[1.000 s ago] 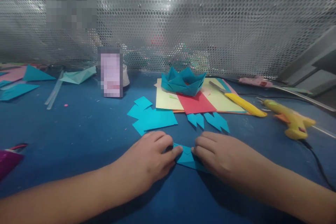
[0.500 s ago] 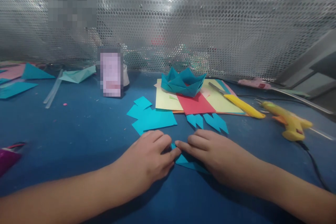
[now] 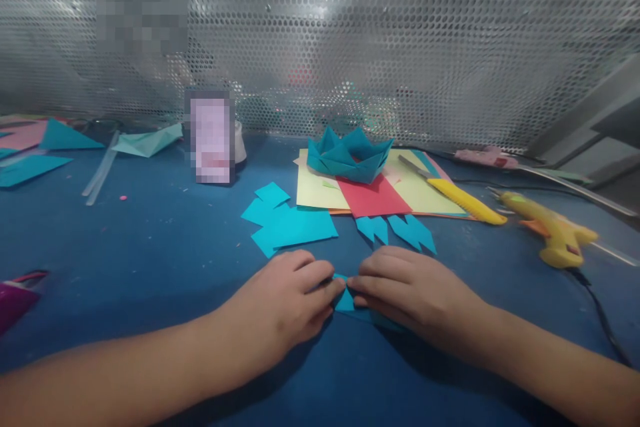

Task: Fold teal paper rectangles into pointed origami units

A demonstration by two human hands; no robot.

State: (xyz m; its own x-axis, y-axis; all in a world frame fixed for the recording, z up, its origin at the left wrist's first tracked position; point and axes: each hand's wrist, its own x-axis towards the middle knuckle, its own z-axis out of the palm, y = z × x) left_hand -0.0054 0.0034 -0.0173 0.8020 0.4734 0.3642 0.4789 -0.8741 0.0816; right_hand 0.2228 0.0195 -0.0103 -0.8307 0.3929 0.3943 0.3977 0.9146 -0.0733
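A small folded piece of blue paper (image 3: 344, 300) lies on the blue table between my two hands. My left hand (image 3: 300, 293) is closed, its thumb and forefinger pressing the paper's left side. From the right, my right hand (image 3: 400, 287) holds the same paper with curled fingers that cover much of it. Just beyond my left hand lie loose blue paper squares (image 3: 300, 225). Small pointed blue folded pieces (image 3: 413, 232) rest beyond my right hand, by a red sheet (image 3: 375, 197).
A blue folded paper crown shape (image 3: 350, 155) stands on pale yellow sheets (image 3: 320, 187). A yellow utility knife (image 3: 465, 200) and a yellow glue gun (image 3: 557, 227) with its cable lie at right. A phone (image 3: 213, 140) stands upright at back left. Perforated metal (image 3: 320, 33) bounds the table's rear.
My right fingertips have shifted slightly right along the blue paper. A flap between my hands now shows folded over. My left hand has barely moved.
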